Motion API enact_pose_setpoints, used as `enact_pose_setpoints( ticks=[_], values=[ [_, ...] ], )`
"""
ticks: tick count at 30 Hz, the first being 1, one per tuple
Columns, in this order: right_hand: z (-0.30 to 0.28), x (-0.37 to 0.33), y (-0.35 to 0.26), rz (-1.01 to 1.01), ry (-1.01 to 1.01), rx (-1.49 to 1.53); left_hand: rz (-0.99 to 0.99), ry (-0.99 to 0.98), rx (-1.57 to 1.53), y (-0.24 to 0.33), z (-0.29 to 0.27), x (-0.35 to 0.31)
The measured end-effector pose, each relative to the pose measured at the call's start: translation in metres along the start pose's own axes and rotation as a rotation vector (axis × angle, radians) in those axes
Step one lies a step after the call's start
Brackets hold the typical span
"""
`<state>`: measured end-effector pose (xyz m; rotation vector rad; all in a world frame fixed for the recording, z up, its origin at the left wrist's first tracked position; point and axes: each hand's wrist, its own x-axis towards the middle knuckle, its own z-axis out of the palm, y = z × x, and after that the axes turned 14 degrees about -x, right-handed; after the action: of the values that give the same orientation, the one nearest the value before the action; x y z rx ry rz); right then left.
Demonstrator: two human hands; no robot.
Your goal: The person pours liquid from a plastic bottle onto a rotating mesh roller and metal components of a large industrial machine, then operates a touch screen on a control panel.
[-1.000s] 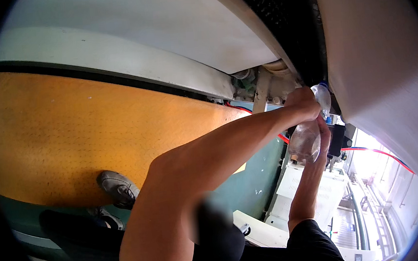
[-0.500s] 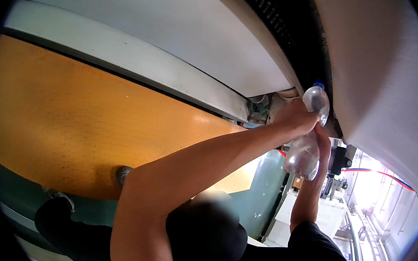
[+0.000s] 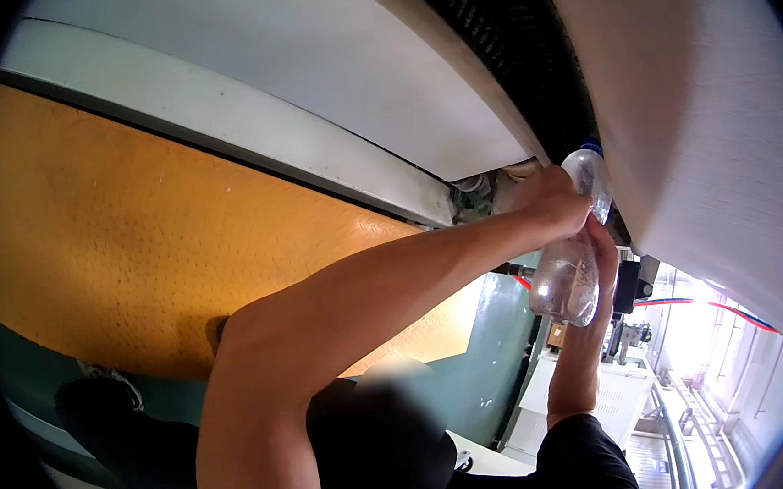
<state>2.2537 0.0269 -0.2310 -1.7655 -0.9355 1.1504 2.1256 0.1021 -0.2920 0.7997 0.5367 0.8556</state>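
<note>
A clear plastic bottle [image 3: 563,288] with a blue cap is tilted, its cap end pointing up toward a dark ribbed strip between pale panels. My left hand [image 3: 561,205] is closed around the bottle's middle, its arm reaching across from the lower left. On the bottle's right side, my right hand [image 3: 605,251] grips it too, just below the left. Both hands hide part of the bottle's middle. Whether the cap touches the strip, I cannot tell. The bottle looks transparent; what it contains, if anything, does not show clearly.
The dark ribbed strip [image 3: 523,46] runs between a pale panel [image 3: 303,58] and a large whitish surface [image 3: 695,129]. Orange flooring [image 3: 132,219] meets green floor [image 3: 477,394]. A white cabinet [image 3: 538,412] stands at lower right, near red and blue hoses [image 3: 737,311].
The view has shifted slightly. The bottle and both hands sit a little higher in the picture, with the hands still closed on the bottle.
</note>
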Motion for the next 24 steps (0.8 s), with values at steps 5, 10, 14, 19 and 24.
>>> enact_pose_setpoints(
  ticks=[5,10,14,19,24],
  values=[
    [0.009,0.007,0.001,0.004,-0.038,0.035,0.012,0.048,0.057,0.003,-0.008,0.0],
    [0.027,0.01,0.002,0.013,-0.037,0.069,0.0,0.066,0.04,0.013,-0.027,-0.015],
    [0.048,0.011,-0.003,0.013,-0.041,0.022,0.062,0.103,0.03,0.018,-0.044,-0.025],
    [0.076,0.01,-0.009,-0.006,-0.111,-0.026,0.125,0.161,-0.034,0.026,-0.066,-0.041],
    [0.1,0.009,-0.017,-0.03,-0.107,-0.137,0.147,0.197,-0.089,0.032,-0.085,-0.053]
  ],
)
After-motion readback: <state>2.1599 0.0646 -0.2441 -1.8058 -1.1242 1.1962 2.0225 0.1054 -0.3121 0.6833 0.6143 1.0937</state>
